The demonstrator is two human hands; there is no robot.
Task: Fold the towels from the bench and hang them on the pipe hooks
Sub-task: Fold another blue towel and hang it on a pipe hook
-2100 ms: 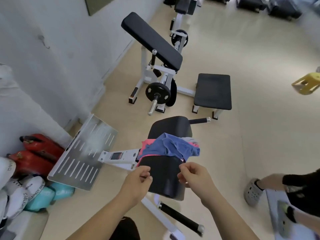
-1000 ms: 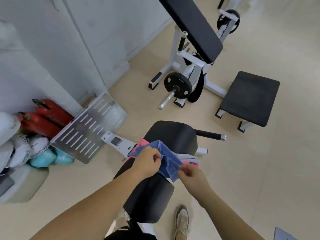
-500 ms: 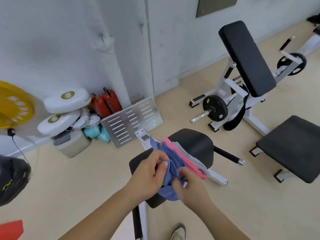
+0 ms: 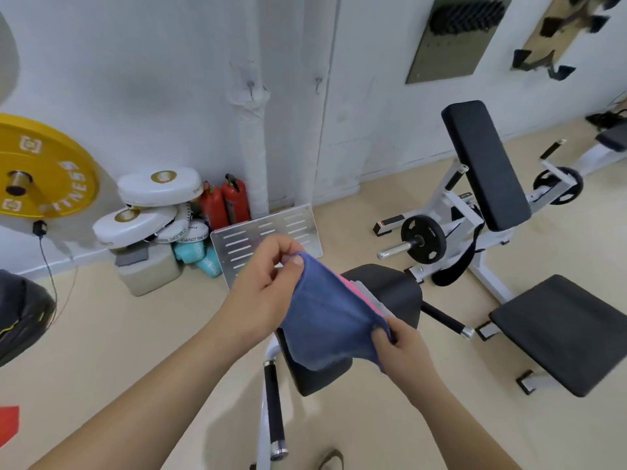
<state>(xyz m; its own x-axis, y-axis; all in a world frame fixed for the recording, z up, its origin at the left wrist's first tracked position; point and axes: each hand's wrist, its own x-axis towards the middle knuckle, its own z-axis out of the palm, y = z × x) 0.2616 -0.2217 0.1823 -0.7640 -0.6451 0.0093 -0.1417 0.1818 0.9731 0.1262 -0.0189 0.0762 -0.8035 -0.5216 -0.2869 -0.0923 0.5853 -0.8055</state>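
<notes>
Fingers (image 4: pixel 294 262) pinching blue towel (image 4: pixel 325 320), pink towel (image 4: pixel 349 289) mostly hidden behind

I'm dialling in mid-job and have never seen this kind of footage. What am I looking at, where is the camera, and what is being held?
There is no machine here: a person wears one wide-angle camera on the head, looking forward and down at two bare hands in a gym. The left hand and right hand each pinch an edge of a blue towel, stretched between them above a black padded bench. A pink towel and a pale one peek out behind it. On the wall beyond stands a white pipe with a small hook.
</notes>
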